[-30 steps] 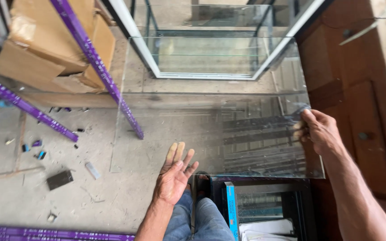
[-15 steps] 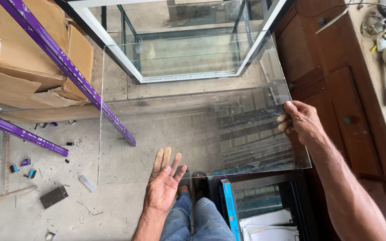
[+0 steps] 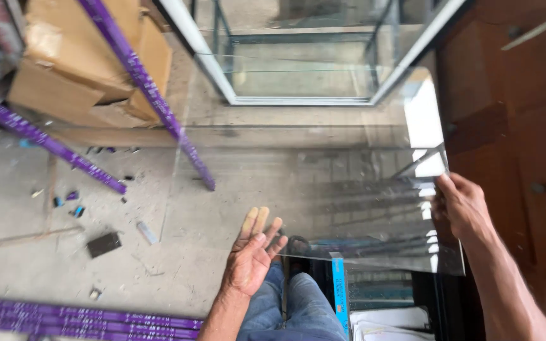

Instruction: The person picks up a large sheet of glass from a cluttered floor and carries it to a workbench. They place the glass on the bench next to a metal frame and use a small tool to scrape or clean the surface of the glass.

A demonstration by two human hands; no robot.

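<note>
A large clear glass pane (image 3: 349,183) is held flat in front of me, above the concrete floor. My right hand (image 3: 461,207) grips its right edge, fingers curled over the rim. My left hand (image 3: 255,251) is palm up with fingers spread, pressed under the pane near its lower left corner. My knees in blue jeans (image 3: 298,309) show below the pane.
A glass tank with a pale metal frame (image 3: 298,69) stands ahead. Cardboard boxes (image 3: 90,63) and purple strips (image 3: 153,101) lie at left; more purple strips (image 3: 83,316) run along the bottom left. Dark wooden furniture (image 3: 513,145) stands at right. Small scraps (image 3: 103,244) litter the floor.
The pane has shifted right and slightly down in view, and both hands moved with it. Their hold on the glass is the same.
</note>
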